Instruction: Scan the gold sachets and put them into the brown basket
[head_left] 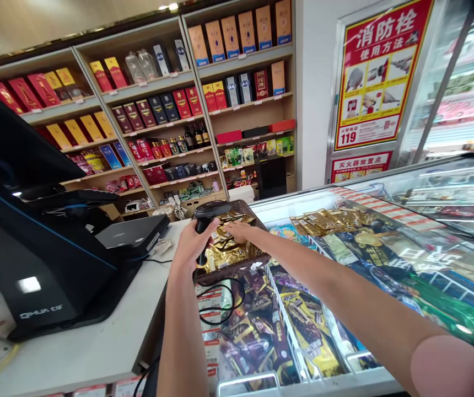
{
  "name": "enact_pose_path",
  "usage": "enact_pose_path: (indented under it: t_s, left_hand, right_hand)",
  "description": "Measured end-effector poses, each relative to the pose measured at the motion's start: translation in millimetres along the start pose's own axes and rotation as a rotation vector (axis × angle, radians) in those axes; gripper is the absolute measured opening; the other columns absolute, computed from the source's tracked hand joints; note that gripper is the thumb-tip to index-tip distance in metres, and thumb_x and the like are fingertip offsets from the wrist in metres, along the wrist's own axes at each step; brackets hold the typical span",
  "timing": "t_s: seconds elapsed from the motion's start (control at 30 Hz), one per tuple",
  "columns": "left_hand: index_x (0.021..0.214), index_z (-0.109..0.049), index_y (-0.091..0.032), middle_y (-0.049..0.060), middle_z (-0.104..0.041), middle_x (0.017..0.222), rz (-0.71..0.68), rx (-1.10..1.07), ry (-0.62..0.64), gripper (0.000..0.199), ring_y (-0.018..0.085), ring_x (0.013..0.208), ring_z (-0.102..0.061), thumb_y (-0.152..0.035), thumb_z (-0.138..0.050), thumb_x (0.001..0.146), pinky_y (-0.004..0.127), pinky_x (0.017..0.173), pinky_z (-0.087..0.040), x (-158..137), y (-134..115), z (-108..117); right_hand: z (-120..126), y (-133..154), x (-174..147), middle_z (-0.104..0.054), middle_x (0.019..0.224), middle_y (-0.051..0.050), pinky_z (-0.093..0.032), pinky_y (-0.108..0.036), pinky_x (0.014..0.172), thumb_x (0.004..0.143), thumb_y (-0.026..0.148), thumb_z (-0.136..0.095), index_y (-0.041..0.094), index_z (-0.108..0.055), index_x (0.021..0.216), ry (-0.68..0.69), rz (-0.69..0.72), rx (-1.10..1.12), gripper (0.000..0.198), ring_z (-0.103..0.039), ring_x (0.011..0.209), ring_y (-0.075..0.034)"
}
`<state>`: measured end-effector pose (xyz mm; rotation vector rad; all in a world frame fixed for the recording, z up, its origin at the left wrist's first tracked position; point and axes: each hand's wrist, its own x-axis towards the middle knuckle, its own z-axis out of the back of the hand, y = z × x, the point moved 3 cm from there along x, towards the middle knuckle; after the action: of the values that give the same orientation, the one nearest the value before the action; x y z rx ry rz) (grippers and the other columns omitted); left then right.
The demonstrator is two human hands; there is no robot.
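Note:
My left hand (192, 242) is closed around the handle of a black barcode scanner (212, 209), its head over the left side of a dark woven basket (237, 268). A black cable (243, 298) loops below the basket. Shiny gold packets (226, 257) fill the basket. From the right, my right hand (239, 230) reaches over them with fingers stretched out, touching or just above the packets; contact is hard to make out. Beneath the basket is a glass-topped freezer (278, 207) containing wrapped ice creams (309, 331).
To the left, a white counter (96, 353) carries a black checkout terminal (38, 259) and a dark grey box (133, 231). More gold packets (332, 220) lie on the right, around the freezer's glass. Shelves (146, 132) with boxes and bottles line the back wall.

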<state>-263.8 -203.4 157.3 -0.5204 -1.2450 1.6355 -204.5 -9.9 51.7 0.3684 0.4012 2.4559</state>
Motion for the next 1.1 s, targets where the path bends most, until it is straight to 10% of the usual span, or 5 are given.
enact_pose_path:
  t_s: [0.17, 0.37, 1.1]
  left_hand:
    - [0.081, -0.059, -0.018, 0.000, -0.058, 0.057, 0.017, 0.003, -0.003, 0.054, 0.015, 0.053, -0.053, -0.068, -0.073, 0.066, 0.025, 0.051, -0.037, -0.2, -4.0, -0.2]
    - [0.082, -0.058, -0.018, 0.001, -0.059, 0.059, 0.053, 0.038, 0.015, 0.056, 0.016, 0.055, -0.054, -0.070, -0.073, 0.064, 0.026, 0.052, -0.037, -3.0, -8.8, -7.0]
    - [0.079, -0.056, -0.020, -0.002, -0.057, 0.057, -0.004, -0.017, -0.016, 0.054, 0.014, 0.050, -0.051, -0.067, -0.076, 0.062, 0.025, 0.051, -0.037, 7.4, -3.9, -44.9]
  right_hand:
    - [7.3, -2.1, -7.6, -0.068, 0.122, -0.018, -0.050, -0.043, 0.096, 0.077, 0.017, -0.071, 0.015, -0.072, 0.108, 0.134, -0.047, -0.143, 0.032, -0.062, 0.117, -0.036]
    - [6.1, -19.3, -41.4, -0.057, 0.139, -0.019, -0.045, -0.043, 0.101, 0.085, 0.052, -0.066, 0.016, -0.059, 0.131, 0.096, -0.042, -0.065, 0.059, -0.052, 0.128, -0.037]
    - [70.9, -115.8, -142.8, -0.065, 0.073, -0.001, -0.040, -0.021, 0.056, 0.093, 0.037, -0.052, 0.018, -0.064, 0.089, -0.479, -0.460, 0.642, 0.023, -0.059, 0.064, -0.015]
